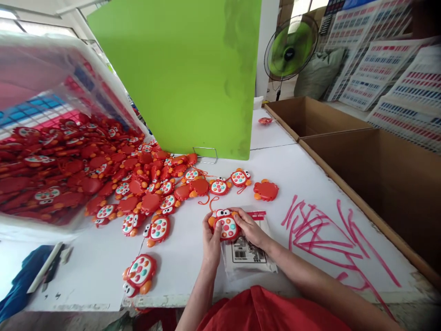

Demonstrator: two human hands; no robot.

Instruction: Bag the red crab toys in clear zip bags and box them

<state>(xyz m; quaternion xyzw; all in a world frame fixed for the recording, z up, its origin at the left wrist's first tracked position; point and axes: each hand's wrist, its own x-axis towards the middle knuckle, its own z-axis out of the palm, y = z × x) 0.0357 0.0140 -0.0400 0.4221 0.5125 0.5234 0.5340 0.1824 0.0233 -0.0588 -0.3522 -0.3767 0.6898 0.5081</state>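
Note:
Between my two hands I hold a red crab-shaped toy [226, 228], its white face with coloured buttons turned up toward me. My left hand [212, 239] is closed on its left side, with the thumb along the front edge. On the other side my right hand [251, 228] grips the right edge. An orange-red cord loops from the toy's top. Under my hands lies a clear plastic bag [250, 257] with a printed label. Just beyond, more crab toys [219, 186] rest on the white table, and one lies back-up [266, 190] to the right.
A large heap of crab toys [93, 161] spills from a plastic-lined container at left. A green board [193, 78] stands upright behind. Open cardboard boxes [344, 133] line the right edge. One toy [139, 274] sits near the front edge. A fan [288, 54] stands farther back.

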